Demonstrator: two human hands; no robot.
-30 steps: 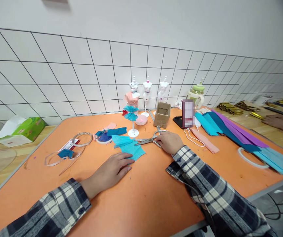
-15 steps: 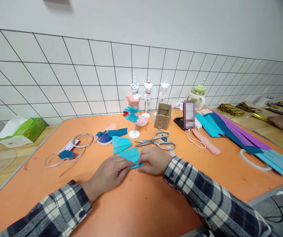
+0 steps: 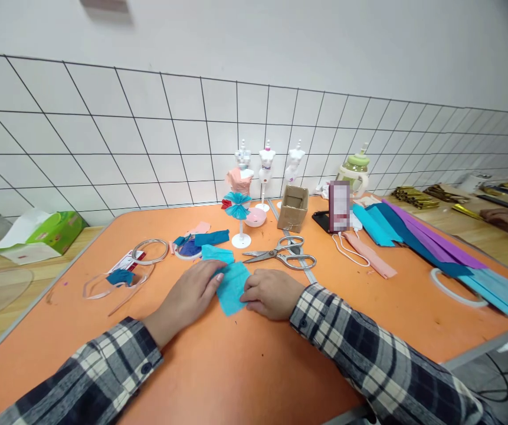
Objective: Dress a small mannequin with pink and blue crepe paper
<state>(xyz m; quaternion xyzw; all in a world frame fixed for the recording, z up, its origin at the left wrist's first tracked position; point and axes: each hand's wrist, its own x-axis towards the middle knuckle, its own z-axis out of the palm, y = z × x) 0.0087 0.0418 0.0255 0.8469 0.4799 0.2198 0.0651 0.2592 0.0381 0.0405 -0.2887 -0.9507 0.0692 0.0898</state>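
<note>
A turquoise piece of crepe paper [image 3: 233, 290] lies on the orange table between my hands, turned so that one corner points toward me. My left hand [image 3: 195, 294] is closed at its upper left edge, thumb and fingers together on the paper. On the opposite side, the curled fingers of my right hand [image 3: 272, 293] pinch the right edge. Just beyond my left hand is a second turquoise piece [image 3: 217, 254], partly covered. Metal scissors [image 3: 280, 252] rest beyond my right hand, blades pointing left. Past them a small mannequin [image 3: 240, 183] wears a pink top and a turquoise ruffle.
Two bare mannequins [image 3: 266, 165], a pink bowl [image 3: 255, 218] and a cardboard box [image 3: 293, 208] stand at the back. A phone [image 3: 339, 205] is propped upright near a green-lidded bottle [image 3: 356, 168]. Coloured paper sheets [image 3: 431, 236] lie right; tape rolls [image 3: 150, 251] and ribbon lie left.
The front piece of paper has been turned, and its near corner now extends closer to me. My hands have moved apart, the left one up and leftward, covering more of the second piece.
</note>
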